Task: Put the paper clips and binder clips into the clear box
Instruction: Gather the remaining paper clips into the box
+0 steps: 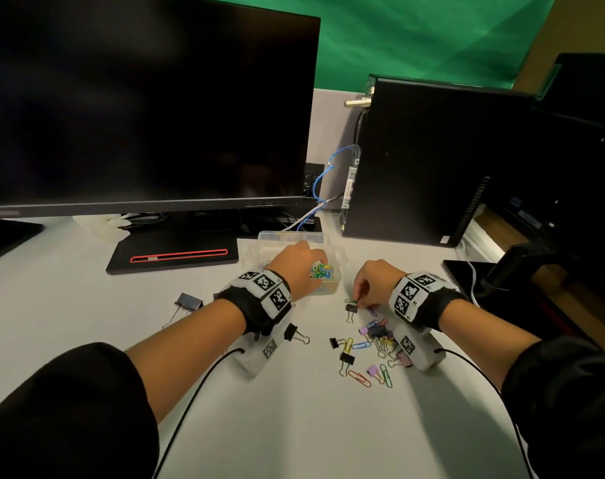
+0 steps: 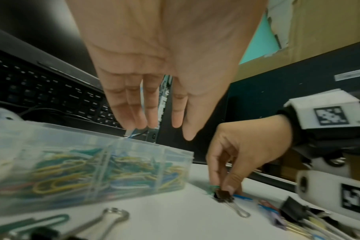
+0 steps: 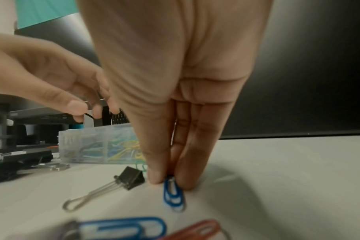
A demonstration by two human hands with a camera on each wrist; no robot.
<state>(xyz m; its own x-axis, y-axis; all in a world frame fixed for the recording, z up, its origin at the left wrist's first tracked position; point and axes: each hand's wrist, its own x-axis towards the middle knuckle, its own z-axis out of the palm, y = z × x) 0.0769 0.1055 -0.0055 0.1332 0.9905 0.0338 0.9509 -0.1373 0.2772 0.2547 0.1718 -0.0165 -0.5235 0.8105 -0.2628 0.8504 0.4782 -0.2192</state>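
The clear box point(image 1: 328, 289) point(image 2: 93, 170) point(image 3: 88, 146) stands open behind the hands, holding many coloured paper clips. My left hand point(image 1: 303, 261) point(image 2: 158, 120) hovers over it with straight fingers and holds nothing. To the right of the box, my right hand point(image 1: 361, 296) point(image 3: 169, 178) point(image 2: 224, 185) reaches down to the table and pinches one end of a blue paper clip point(image 3: 173, 194). A small black binder clip point(image 1: 351, 308) point(image 3: 131, 178) point(image 2: 223, 195) and a green paper clip point(image 1: 350, 301) lie just left of those fingers. Several more clips point(image 1: 373, 340) are scattered below the right wrist.
Two black binder clips point(image 1: 189, 302) point(image 1: 296, 335) lie on the white desk near my left forearm. A monitor point(image 1: 149, 105) on its black stand base point(image 1: 173, 257) rises behind the box. A black computer tower point(image 1: 432, 160) with cables point(image 1: 323, 181) stands at the back right.
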